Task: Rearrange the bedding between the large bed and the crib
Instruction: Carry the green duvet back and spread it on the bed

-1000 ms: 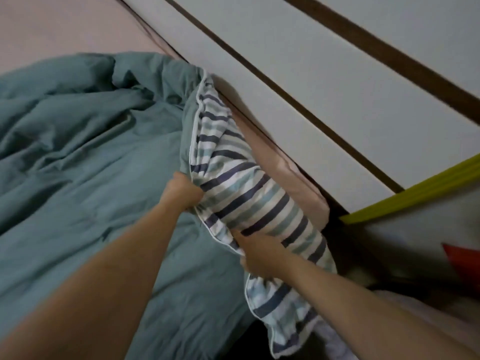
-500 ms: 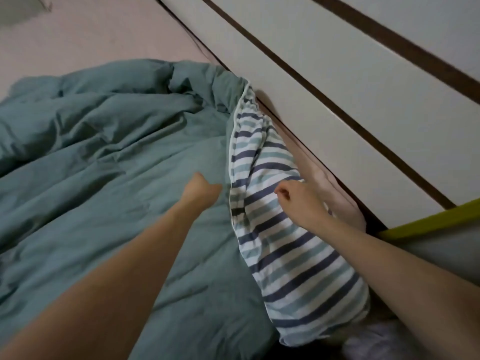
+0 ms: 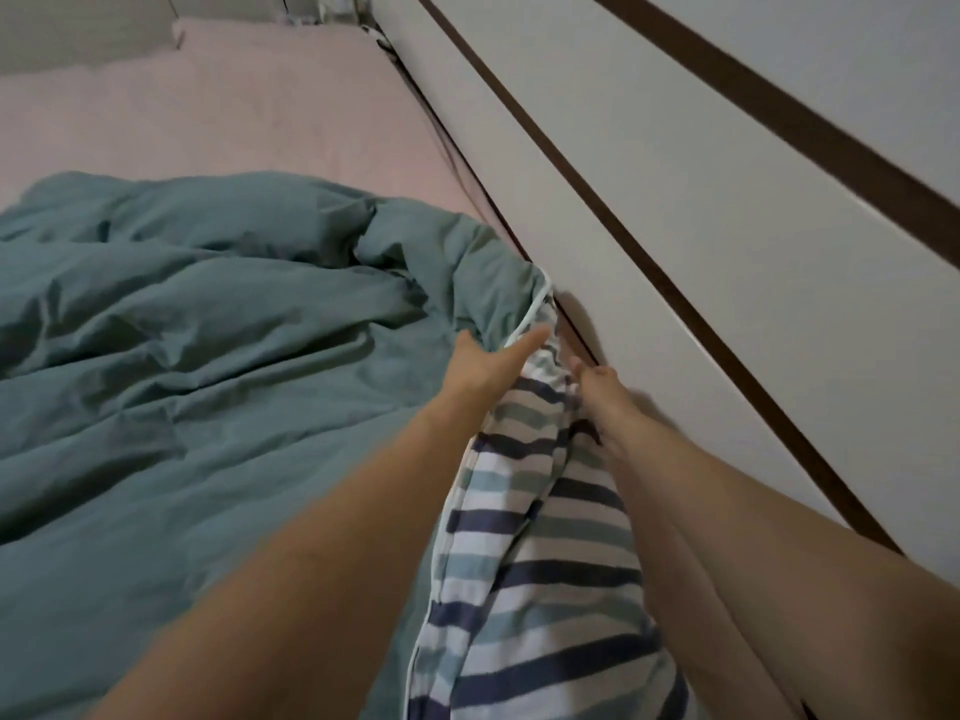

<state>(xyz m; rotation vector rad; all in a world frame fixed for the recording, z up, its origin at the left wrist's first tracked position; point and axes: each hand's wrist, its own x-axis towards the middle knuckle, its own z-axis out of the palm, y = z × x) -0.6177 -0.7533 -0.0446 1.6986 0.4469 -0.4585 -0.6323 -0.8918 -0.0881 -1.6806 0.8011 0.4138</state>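
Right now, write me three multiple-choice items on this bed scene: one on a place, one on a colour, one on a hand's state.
1. Where does the striped side of the duvet lie?
A. along the edge next to the white panel
B. at the far end of the sheet
C. left of the teal side

2. What colour is the sheet?
A. yellow
B. pink
C. black

3. How is the left hand?
A. clenched in a fist, off the bedding
B. fingers straight, reaching onto the duvet's piped edge
C. out of view

Answers: 1 A, the stripes run beside the white panel. 2 B, the bare sheet beyond the teal side is pale pink. 3 B, its fingers stretch over the edge, while the right hand curls at the stripes.
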